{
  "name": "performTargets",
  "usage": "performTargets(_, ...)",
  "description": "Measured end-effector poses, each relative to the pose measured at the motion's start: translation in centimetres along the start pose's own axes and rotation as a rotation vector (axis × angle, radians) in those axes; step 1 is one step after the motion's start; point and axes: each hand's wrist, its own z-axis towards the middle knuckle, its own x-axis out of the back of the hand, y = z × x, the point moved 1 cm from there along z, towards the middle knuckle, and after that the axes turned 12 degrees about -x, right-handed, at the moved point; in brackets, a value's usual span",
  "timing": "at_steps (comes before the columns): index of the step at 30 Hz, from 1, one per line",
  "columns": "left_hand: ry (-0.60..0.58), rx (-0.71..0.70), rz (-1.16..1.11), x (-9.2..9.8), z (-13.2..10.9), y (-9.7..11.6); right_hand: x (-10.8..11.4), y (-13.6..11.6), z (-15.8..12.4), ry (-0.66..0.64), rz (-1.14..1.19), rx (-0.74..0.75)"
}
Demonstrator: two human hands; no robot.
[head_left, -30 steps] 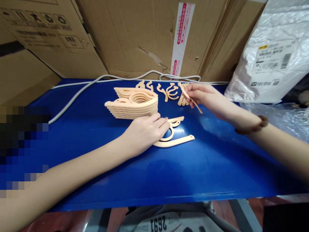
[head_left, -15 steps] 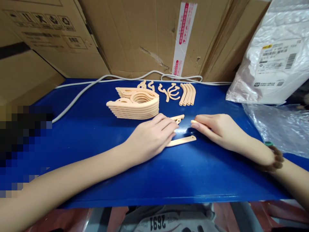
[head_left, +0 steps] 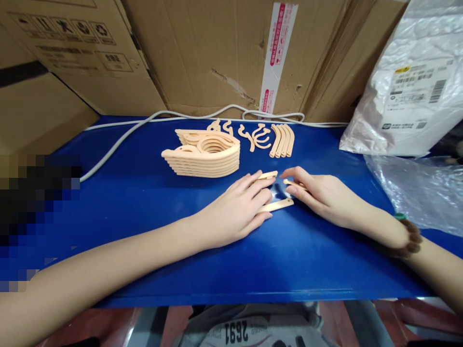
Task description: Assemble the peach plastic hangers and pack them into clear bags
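Note:
My left hand [head_left: 244, 205] lies low over beige plastic pieces, its fingers stretched out and apart. Under its fingers runs a short upper strip [head_left: 268, 175]; a longer flat strip [head_left: 280, 205] with a hole at its end emerges between index finger and thumb. The palm hides where these strips lead. My right hand [head_left: 320, 193] pinches a slim beige piece [head_left: 291, 183] between thumb and fingers, just right of the strips' ends; most of it is hidden. Behind my left hand stands a stack of beige folding hanger parts [head_left: 202, 161].
Beige hooks [head_left: 227, 126], thin curved pieces [head_left: 261, 137] and several curved arms [head_left: 282, 140] lie at the back of the blue table [head_left: 231, 270]. A white cable [head_left: 155, 114] runs along cardboard [head_left: 217, 48]. A plastic parcel bag [head_left: 398, 96] stands at right.
My left hand has shifted slightly right and spread its fingers over the strips. My right index finger has lifted a little, and more of the pinched piece shows.

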Motion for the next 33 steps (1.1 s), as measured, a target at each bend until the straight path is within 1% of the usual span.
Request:
performTargets(3,-0.003,0.004,-0.026,0.1,-0.1,-0.2,-0.1,-0.1,-0.2,-0.009,-0.017,0.008)
performTargets(6,0.023,0.019,-0.063,0.3,-0.1,-0.3,0.0,-0.2,-0.3,-0.030,-0.033,0.035)
performTargets(12,0.058,0.018,-0.100,0.6,-0.1,-0.4,0.6,-0.2,-0.1,-0.052,0.059,0.016)
performTargets(18,0.082,0.046,-0.119,0.8,-0.1,-0.5,1.1,0.0,-0.4,-0.129,0.123,-0.013)
performTargets(21,0.094,0.055,-0.161,0.8,-0.1,-0.6,1.1,0.1,-0.6,-0.139,0.145,-0.006)
performTargets(25,0.100,0.053,-0.209,0.8,-0.2,-0.8,1.0,0.1,-0.6,-0.162,0.127,-0.005)
performTargets(28,0.092,0.059,-0.214,0.7,-0.3,-0.8,0.9,0.2,-0.5,-0.173,0.071,0.022)
performTargets(33,0.052,0.053,-0.154,0.4,-0.4,-0.9,0.3,0.3,-0.3,-0.132,-0.010,0.092)
